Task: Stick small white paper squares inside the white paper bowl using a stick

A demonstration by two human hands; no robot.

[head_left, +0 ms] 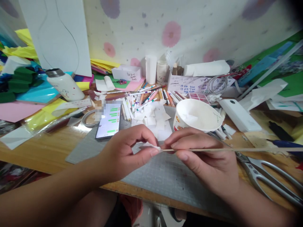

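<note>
Between the thumb and fingers of my left hand is a small piece of white paper, pinched at the tip of a thin wooden stick. My right hand grips the same stick close to that tip, thumb below and fingers above. The stick runs level out to the right. Both hands hover over a grey cutting mat. Behind them lies a pile of small white paper squares, with a white paper bowl to its right.
A phone and a tape roll lie left of the paper squares. Large scissors rest at the right, below a white power bank. Several markers spread behind. A white bottle leans at the left.
</note>
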